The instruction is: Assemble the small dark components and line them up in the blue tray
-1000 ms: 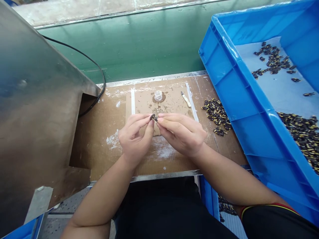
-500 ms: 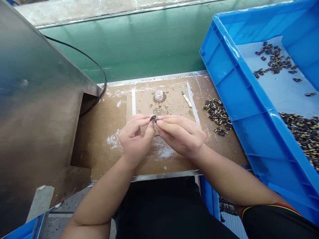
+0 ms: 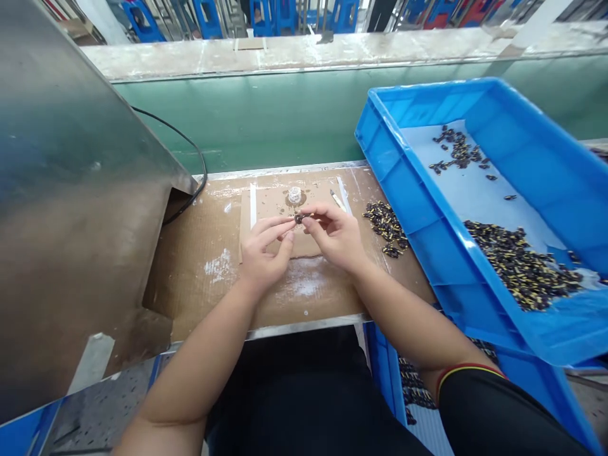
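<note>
A small dark part [image 3: 299, 218] is held up between my two hands above a cardboard sheet. My right hand [image 3: 338, 237] pinches it from the right between thumb and forefinger. From the left, the fingertips of my left hand [image 3: 266, 253] close against the same part, the thumb below. Its exact kind is too small to make out. Just beyond my fingers stands a small clear container [image 3: 295, 195] on a wet patch of the sheet. A knife-like tool with a pale handle [image 3: 338, 201] lies behind my right hand. To the right is a pile of black-and-yellow parts [image 3: 386, 227].
A large blue crate [image 3: 396, 171] at the right holds many more black-and-yellow parts [image 3: 522, 263] on white lining. A metal housing [image 3: 90, 209] with a black cable [image 3: 183, 130] fills the left side. Behind the bench runs a green panel [image 3: 285, 123]. Another blue crate sits below, at right.
My view has tilted up, showing blue stools beyond the panel. My right fingers have shifted their grip and spread more around the small part, which stays between both hands.
</note>
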A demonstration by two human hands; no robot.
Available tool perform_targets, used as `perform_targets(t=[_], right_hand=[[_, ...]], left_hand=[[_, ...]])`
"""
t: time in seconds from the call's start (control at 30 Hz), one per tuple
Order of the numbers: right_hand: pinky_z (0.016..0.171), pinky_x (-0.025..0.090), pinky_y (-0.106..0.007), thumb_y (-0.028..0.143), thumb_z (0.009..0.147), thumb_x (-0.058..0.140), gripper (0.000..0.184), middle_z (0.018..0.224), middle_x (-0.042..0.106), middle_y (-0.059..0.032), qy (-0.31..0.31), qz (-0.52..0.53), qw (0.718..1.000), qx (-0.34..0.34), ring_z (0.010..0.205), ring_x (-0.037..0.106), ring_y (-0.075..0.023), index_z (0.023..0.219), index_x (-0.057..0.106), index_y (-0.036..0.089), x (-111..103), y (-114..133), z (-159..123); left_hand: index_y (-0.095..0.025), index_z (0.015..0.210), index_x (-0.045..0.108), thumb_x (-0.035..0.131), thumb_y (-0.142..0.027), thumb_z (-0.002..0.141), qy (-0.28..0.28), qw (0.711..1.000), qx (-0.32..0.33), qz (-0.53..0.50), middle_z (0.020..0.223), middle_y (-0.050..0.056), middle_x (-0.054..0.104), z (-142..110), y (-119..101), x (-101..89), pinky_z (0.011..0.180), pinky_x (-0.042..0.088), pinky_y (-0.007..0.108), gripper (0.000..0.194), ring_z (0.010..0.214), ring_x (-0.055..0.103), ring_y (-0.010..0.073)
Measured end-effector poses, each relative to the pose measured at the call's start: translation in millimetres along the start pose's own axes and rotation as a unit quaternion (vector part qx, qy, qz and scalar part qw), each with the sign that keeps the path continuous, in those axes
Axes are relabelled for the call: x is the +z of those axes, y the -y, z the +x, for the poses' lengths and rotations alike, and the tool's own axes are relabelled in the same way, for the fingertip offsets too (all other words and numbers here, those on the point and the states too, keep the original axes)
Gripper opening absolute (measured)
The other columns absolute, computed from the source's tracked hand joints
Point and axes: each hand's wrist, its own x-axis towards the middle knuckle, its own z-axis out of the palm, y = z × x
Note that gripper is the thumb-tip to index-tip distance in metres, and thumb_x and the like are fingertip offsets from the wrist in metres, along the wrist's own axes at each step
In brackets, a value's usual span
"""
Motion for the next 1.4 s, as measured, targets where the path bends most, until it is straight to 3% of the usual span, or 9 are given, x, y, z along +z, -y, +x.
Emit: perform_targets(t=[0.1, 0.2, 0.37, 0.57, 1.1, 1.23, 1.33, 1.4], right_hand=[[0.076, 0.063, -0.028, 0.028, 0.096, 0.069, 0.017, 0.099, 0.08, -0.005, 0.073, -0.055, 0.993, 0.068, 0.084, 0.075, -0.0137, 0.107, 0.075, 0.017, -28, 6, -6], [0.073, 0.058, -0.028, 0.024, 0.093, 0.069, 0.011, 0.09, 0.078, -0.0029, 0.139, -0.183, 0.97, 0.083, 0.076, 0.071, -0.0135, 0.098, 0.076, 0.019, -61, 15, -34], [0.067, 0.056, -0.029, 0.025, 0.097, 0.064, 0.012, 0.095, 0.077, -0.0055, 0.14, -0.28, 0.946, 0.086, 0.074, 0.069, -0.0158, 0.099, 0.076, 0.021, -89, 20, -99], [0.091, 0.062, -0.041, 0.023, 0.103, 0.058, 0.016, 0.105, 0.078, -0.0098, 0.118, -0.36, 0.925, 0.008, 0.099, 0.074, -0.0248, 0.106, 0.074, 0.021, -87, 14, -129], [0.089, 0.061, -0.045, 0.023, 0.105, 0.052, 0.024, 0.106, 0.078, -0.0137, 0.166, -0.45, 0.877, -0.001, 0.097, 0.073, -0.0283, 0.107, 0.075, 0.019, -81, 10, -126], [0.091, 0.062, -0.045, 0.022, 0.103, 0.054, 0.021, 0.105, 0.079, -0.0133, 0.145, -0.421, 0.895, 0.018, 0.099, 0.074, -0.0278, 0.105, 0.075, 0.018, -81, 15, -126], [0.094, 0.064, -0.042, 0.024, 0.1, 0.061, 0.016, 0.11, 0.08, -0.0103, 0.067, -0.357, 0.93, 0.049, 0.104, 0.076, -0.0252, 0.106, 0.075, 0.02, -97, 34, -142], [0.09, 0.066, -0.039, 0.028, 0.098, 0.065, 0.016, 0.108, 0.081, -0.0084, 0.004, -0.313, 0.943, 0.108, 0.098, 0.079, -0.0227, 0.107, 0.077, 0.02, -116, 51, -168]], left_hand=[[-0.021, 0.103, 0.081, 0.069, -0.022, 0.095, 0.004, 0.999, -0.026, 0.02, 0.108, 0.009, 0.08, 1, 2, -1.0, 0.086, 0.065, 0.035, 0.015, 0.1, 0.076, 0.0202], [-0.02, 0.097, 0.082, 0.07, -0.022, 0.093, 0.004, 0.999, -0.049, 0.008, 0.105, 0.009, 0.081, 1, 4, 0.7, 0.074, 0.063, 0.029, 0.013, 0.097, 0.076, 0.0198], [-0.02, 0.096, 0.082, 0.07, -0.019, 0.092, 0.019, 0.999, -0.037, -0.008, 0.104, 0.009, 0.081, -2, 5, 5.3, 0.067, 0.06, 0.026, 0.013, 0.094, 0.075, 0.0193], [-0.019, 0.097, 0.082, 0.069, -0.019, 0.092, 0.03, 0.999, -0.015, -0.013, 0.105, 0.009, 0.08, -6, 6, 8.5, 0.064, 0.058, 0.026, 0.014, 0.092, 0.073, 0.0187], [-0.019, 0.095, 0.082, 0.068, -0.022, 0.092, 0.017, 0.999, -0.029, -0.013, 0.104, 0.009, 0.08, -8, 10, 8.9, 0.062, 0.057, 0.026, 0.014, 0.092, 0.073, 0.0193], [-0.019, 0.093, 0.082, 0.067, -0.023, 0.092, 0.022, 0.999, -0.024, -0.005, 0.101, 0.009, 0.081, -7, 10, 8.5, 0.06, 0.057, 0.027, 0.015, 0.091, 0.074, 0.02], [-0.021, 0.093, 0.083, 0.068, -0.024, 0.092, 0.026, 0.999, -0.026, -0.006, 0.101, 0.008, 0.082, -6, 13, 7.6, 0.06, 0.057, 0.027, 0.015, 0.088, 0.075, 0.0194], [-0.023, 0.094, 0.083, 0.071, -0.024, 0.09, 0.029, 0.999, -0.031, -0.009, 0.101, 0.005, 0.082, -4, 14, 7.9, 0.06, 0.058, 0.027, 0.013, 0.083, 0.075, 0.0181]])
